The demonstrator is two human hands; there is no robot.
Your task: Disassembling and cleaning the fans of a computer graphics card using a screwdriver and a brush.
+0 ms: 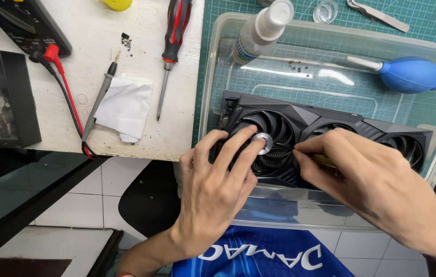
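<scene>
Two hands on black graphics card (pixel 331 136), left hand (pixel 218 190) fingers (pixel 238 146) spread on fan, right hand (pixel 372 179) pinching thin tool (pixel 323 160)

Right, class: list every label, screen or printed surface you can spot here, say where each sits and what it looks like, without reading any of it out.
Spray bottle label: top centre, in the clear tub; a pale band round a clear bottle.
Multimeter: top left corner of the white table; dark body with a greyish screen.
Blue cloth: bottom centre, below the left hand; white lettering, seen mirrored.
Fan hub sticker: round, silver, at the left hand's fingertips.
</scene>
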